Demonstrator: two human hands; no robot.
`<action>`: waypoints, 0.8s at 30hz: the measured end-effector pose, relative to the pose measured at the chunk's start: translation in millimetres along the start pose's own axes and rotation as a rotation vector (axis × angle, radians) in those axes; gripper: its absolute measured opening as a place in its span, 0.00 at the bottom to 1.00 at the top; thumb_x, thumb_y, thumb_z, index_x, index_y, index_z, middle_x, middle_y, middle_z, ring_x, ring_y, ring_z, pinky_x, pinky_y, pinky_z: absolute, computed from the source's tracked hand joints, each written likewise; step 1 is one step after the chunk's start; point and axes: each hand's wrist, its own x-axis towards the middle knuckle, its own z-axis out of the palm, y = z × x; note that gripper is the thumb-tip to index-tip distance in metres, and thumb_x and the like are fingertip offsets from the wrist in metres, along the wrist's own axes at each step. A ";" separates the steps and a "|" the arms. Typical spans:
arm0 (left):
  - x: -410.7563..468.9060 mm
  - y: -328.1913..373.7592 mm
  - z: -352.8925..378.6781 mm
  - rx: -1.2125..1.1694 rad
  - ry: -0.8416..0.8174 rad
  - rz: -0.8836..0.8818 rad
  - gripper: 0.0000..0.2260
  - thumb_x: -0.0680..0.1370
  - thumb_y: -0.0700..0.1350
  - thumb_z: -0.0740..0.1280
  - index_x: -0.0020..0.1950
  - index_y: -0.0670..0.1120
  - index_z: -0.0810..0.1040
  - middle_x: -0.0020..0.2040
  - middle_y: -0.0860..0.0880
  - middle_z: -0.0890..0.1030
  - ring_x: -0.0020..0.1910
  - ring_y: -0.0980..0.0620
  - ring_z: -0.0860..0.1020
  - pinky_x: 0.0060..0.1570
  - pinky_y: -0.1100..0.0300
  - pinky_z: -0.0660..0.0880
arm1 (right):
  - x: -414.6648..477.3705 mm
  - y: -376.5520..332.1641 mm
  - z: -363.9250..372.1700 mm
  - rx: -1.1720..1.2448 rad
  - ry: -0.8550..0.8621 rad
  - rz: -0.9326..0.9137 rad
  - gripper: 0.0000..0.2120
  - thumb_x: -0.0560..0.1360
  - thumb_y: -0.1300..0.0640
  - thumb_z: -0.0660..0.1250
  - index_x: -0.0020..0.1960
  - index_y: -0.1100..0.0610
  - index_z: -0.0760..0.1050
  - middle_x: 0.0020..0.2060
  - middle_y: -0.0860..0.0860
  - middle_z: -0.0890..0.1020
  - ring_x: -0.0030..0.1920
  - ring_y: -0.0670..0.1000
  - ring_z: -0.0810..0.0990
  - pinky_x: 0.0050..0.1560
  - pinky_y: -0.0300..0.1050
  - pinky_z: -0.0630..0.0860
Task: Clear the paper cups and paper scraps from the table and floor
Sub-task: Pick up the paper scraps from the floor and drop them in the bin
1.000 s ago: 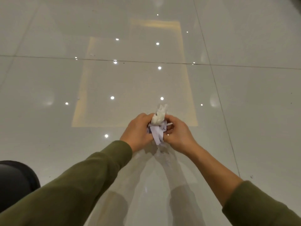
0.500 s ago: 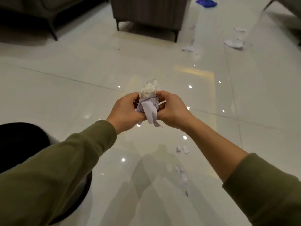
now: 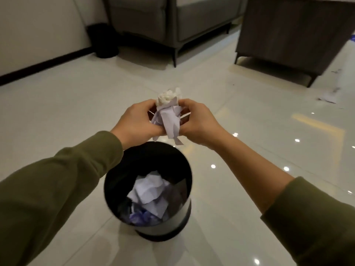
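A bundle of white paper scraps [image 3: 169, 114], topped by a crumpled wad, is squeezed between both my hands. My left hand [image 3: 134, 121] grips its left side and my right hand [image 3: 199, 123] grips its right side. The bundle hangs just beyond the far rim of a black waste bin [image 3: 184, 191] that stands on the floor below my arms. Crumpled white and bluish papers [image 3: 151, 191] lie inside the bin. More paper scraps [image 3: 328, 96] lie on the floor at the far right.
A grey sofa [image 3: 172, 22] on thin legs stands at the back. To its right is a dark cabinet [image 3: 292, 29] on short legs, and a second black bin [image 3: 105, 41] sits by the wall. Glossy tiled floor [image 3: 67, 112] spreads around.
The view swung up and left from bare floor to the furniture. The black bin has come into full view beneath my hands, which still grip the same paper bundle.
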 end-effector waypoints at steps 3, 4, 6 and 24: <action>-30.2 -40.6 -12.2 0.017 0.002 -0.090 0.13 0.65 0.47 0.75 0.46 0.55 0.77 0.41 0.57 0.80 0.39 0.60 0.77 0.38 0.65 0.72 | -2.7 5.3 49.5 0.004 -0.104 0.007 0.28 0.67 0.61 0.73 0.66 0.58 0.70 0.52 0.51 0.80 0.47 0.50 0.80 0.51 0.45 0.78; -40.4 -53.1 -10.8 0.013 -0.006 -0.123 0.12 0.64 0.47 0.76 0.43 0.56 0.76 0.40 0.58 0.80 0.37 0.63 0.76 0.36 0.67 0.70 | -6.2 11.3 64.0 0.012 -0.143 0.024 0.29 0.67 0.60 0.73 0.67 0.58 0.69 0.53 0.52 0.80 0.48 0.50 0.80 0.52 0.47 0.78; -58.6 -76.6 -1.4 0.016 -0.028 -0.182 0.12 0.64 0.47 0.76 0.40 0.56 0.74 0.37 0.57 0.79 0.34 0.66 0.75 0.34 0.70 0.68 | -16.0 26.0 87.5 0.027 -0.226 0.069 0.32 0.66 0.58 0.74 0.68 0.57 0.68 0.52 0.51 0.80 0.47 0.49 0.80 0.52 0.46 0.78; -28.8 -27.4 51.5 0.260 0.011 0.060 0.15 0.73 0.42 0.67 0.60 0.49 0.77 0.50 0.54 0.77 0.43 0.57 0.76 0.49 0.65 0.70 | -32.4 63.5 7.8 -0.077 0.011 0.146 0.18 0.69 0.62 0.70 0.58 0.54 0.78 0.45 0.47 0.82 0.45 0.47 0.82 0.40 0.34 0.75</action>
